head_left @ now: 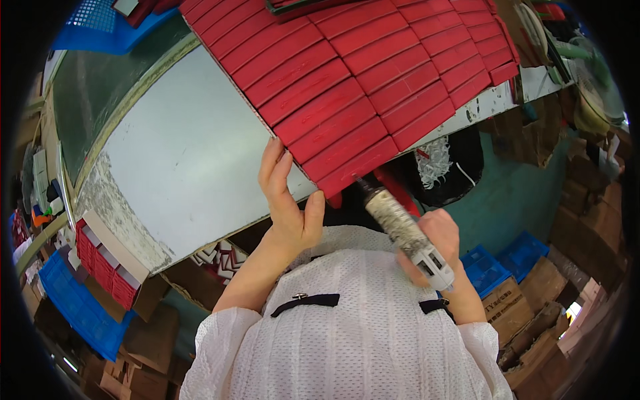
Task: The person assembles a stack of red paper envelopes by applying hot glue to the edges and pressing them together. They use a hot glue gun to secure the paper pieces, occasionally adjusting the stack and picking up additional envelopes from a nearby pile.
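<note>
Rows of flat red rectangular pieces [340,133] lie side by side on the table, a few with shiny streaks on top. My left hand [292,210] rests at their near left corner, its fingers stretched out along the edge and the thumb at the corner. A glue gun [400,223], whitish with a stained, worn barrel, is gripped in my right hand [440,237]. Its dark nozzle points at the nearest red piece and appears to touch it close to the front edge. The grip is partly hidden behind the gun's body.
A white board [187,147] covers the table left of the red rows. On the left edge stands an open box [110,260] of red pieces. Blue crates [483,267] and cardboard boxes [510,307] sit below right. A black bag [460,167] with white shreds hangs under the table edge.
</note>
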The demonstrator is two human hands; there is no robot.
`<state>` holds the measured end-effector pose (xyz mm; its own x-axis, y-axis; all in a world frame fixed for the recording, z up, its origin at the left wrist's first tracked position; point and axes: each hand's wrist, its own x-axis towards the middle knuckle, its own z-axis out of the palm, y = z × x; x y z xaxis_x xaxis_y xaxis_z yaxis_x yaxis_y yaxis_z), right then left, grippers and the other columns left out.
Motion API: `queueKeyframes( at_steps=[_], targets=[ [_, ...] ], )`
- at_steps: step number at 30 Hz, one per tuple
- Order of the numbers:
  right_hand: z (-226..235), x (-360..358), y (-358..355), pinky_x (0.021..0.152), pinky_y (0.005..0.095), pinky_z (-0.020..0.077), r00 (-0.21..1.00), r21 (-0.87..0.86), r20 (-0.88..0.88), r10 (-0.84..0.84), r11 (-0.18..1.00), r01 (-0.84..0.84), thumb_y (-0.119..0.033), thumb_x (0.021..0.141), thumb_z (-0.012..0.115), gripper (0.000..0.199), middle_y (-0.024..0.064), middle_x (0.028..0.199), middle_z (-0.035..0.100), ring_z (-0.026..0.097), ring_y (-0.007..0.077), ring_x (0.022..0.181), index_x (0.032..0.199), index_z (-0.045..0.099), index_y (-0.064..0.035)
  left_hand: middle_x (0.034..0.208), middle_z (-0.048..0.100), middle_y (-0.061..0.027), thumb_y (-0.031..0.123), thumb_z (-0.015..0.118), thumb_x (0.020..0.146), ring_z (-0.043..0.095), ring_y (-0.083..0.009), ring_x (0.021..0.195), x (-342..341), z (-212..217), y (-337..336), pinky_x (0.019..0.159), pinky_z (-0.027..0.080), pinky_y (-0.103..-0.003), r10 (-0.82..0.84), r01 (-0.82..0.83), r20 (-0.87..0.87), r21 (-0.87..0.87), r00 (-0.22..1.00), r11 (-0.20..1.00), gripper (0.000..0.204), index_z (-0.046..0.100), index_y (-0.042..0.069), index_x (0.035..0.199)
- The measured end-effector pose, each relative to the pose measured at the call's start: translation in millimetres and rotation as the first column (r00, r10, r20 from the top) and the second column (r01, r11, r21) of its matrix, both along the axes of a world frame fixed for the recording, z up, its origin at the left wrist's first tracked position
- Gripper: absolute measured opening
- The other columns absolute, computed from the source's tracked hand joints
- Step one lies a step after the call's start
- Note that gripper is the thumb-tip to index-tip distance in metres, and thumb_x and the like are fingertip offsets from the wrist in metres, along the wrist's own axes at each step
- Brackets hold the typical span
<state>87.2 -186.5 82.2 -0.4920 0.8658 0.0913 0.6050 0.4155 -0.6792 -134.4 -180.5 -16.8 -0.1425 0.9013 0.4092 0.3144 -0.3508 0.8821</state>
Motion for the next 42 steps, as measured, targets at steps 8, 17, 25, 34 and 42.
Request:
queueKeyframes(
  at_steps=[8,17,25,34,42],
  targets=[
    [3.6,63.4,30.3,0.059,0.0244,0.0453,0.612,-0.737,-0.511,-0.604,0.674,0.051,-0.039,0.076,0.06,0.055,0.015,0.101,0.062,0.062,0.0192,0.087,0.115,0.048,-0.002,0.137,0.023,-0.0268,0.007,0.046,0.08,0.028,-0.0363,0.127,-0.2,-2.7,-3.8,0.105,0.022,-0.042,0.04,-0.041,-0.031,-0.03,0.999,0.999,0.058,0.024,-0.007,0.131],
    [-85.9,216.4,264.0,0.055,0.0285,0.0483,0.2,-0.729,-0.441,-0.875,0.479,0.488,-0.031,0.087,0.049,0.025,0.0073,0.073,0.062,0.063,0.0212,0.066,0.092,0.055,-0.0071,0.136,0.026,-0.0268,0.009,0.04,0.079,0.03,-0.0358,0.125,4.8,-1.2,-7.9,0.103,0.025,-0.043,0.098,-0.106,-0.088,-0.086,0.991,0.991,0.057,0.024,-0.008,0.131],
    [-172.6,256.5,336.8,0.06,0.032,0.0464,0.341,-0.719,-0.289,-0.894,0.438,0.539,-0.041,0.086,0.055,0.044,0.0049,0.083,0.059,0.058,0.0147,0.074,0.106,0.057,-0.002,0.135,0.028,-0.0246,0.005,0.034,0.076,0.032,-0.033,0.124,5.9,10.8,-13.2,0.102,0.026,-0.042,0.108,-0.149,-0.274,-0.132,0.956,0.98,0.056,0.026,-0.007,0.131],
    [29.3,35.3,302.0,0.082,0.0273,0.0434,0.96,0.387,-0.273,-0.057,0.908,0.163,-0.01,0.081,0.063,0.018,0.007,0.098,0.061,0.057,0.0173,0.094,0.098,0.063,-0.003,0.128,0.04,-0.026,0.005,0.037,0.078,0.039,-0.0362,0.119,-9.8,6.3,-8.5,0.101,0.029,-0.044,0.128,-0.136,-0.227,-0.017,0.965,0.991,0.051,0.032,-0.007,0.127],
    [30.1,-104.5,293.0,0.083,0.0375,0.0377,0.922,0.489,0.239,0.305,0.783,-0.385,-0.01,0.069,0.069,0.021,0.0057,0.094,0.053,0.05,0.0247,0.092,0.089,0.063,-0.0091,0.125,0.043,-0.0198,0.001,0.036,0.086,0.046,-0.0262,0.112,-39.3,55.5,69.6,0.095,0.038,-0.039,0.177,-0.169,-0.166,0.065,0.97,0.984,0.037,0.038,-0.004,0.123]
  ],
)
